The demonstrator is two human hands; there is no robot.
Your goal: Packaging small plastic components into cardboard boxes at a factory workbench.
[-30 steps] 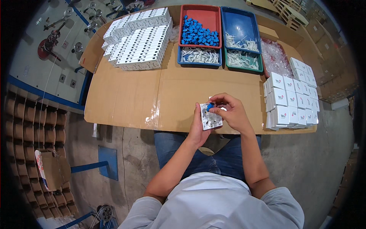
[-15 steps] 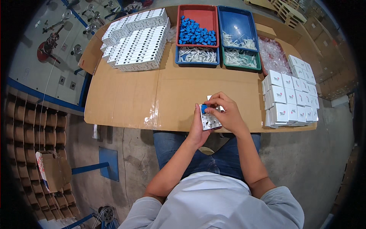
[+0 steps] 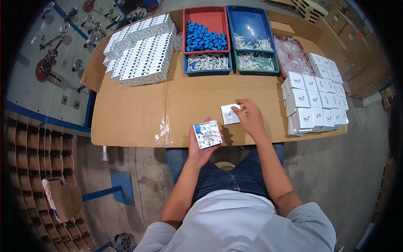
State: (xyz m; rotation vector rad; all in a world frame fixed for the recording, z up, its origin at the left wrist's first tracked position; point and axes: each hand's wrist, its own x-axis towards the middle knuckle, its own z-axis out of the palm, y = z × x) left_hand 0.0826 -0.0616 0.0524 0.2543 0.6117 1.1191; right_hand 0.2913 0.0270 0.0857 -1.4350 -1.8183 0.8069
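My left hand point(image 3: 199, 153) cradles a small open square box point(image 3: 215, 140), palm up. Inside the box lie silvery contents, perhaps foil packets, and a blue plastic piece point(image 3: 197, 128) sits at its upper left corner. To the right and a little farther away, my right hand point(image 3: 252, 119) pinches the right edge of a white square box lid point(image 3: 228, 118) that bears a small red mark. The lid is over the cardboard tabletop, apart from the box; whether it touches the surface I cannot tell.
Cardboard covers the table point(image 3: 138, 113). At the back stand a red tray point(image 3: 205, 14) of blue pieces, and blue point(image 3: 247, 21) and green point(image 3: 257, 71) trays with white pieces. A bin of clear plastic bags point(image 3: 289, 54) and stacked white boxes point(image 3: 302, 98) are right; more box stacks point(image 3: 145, 54) left.
My right hand has left the blue piece and moved right to grip the white lid. My left hand has shifted left with the box, tilting it flatter.
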